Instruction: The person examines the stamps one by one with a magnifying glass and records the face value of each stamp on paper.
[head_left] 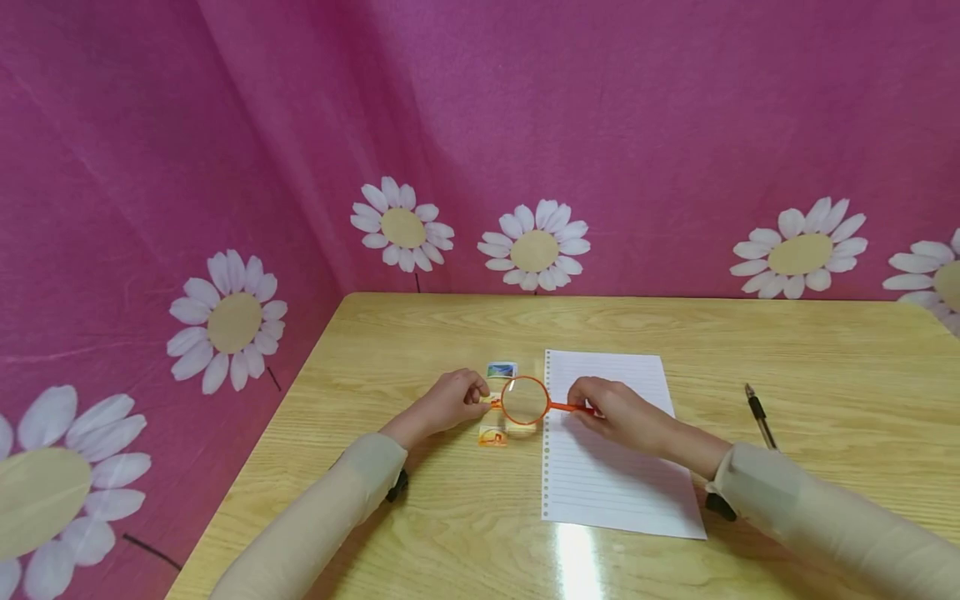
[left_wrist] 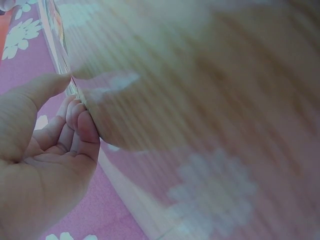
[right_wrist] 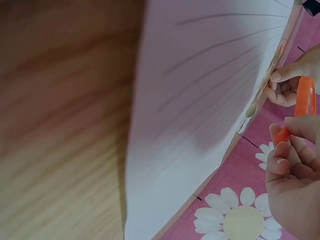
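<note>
In the head view my right hand (head_left: 618, 412) grips the handle of an orange-rimmed magnifying glass (head_left: 550, 406), its lens over several small picture cards and the paper's left edge. The right wrist view shows the orange rim (right_wrist: 304, 97) edge-on, raised above the table, with the handle between thumb and fingers. My left hand (head_left: 453, 400) is low at the table, thumb and curled fingertips at the left edge of a small yellow-orange card (head_left: 495, 402). A blue picture card (head_left: 502, 369) lies beyond it, and an orange one (head_left: 492, 437) nearer me.
A lined, punched sheet of paper (head_left: 615, 500) lies under my right hand. To its right is a black pen (head_left: 759, 412). The wooden table (head_left: 442, 533) meets a pink curtain with daisies (head_left: 637, 125) at the back and left.
</note>
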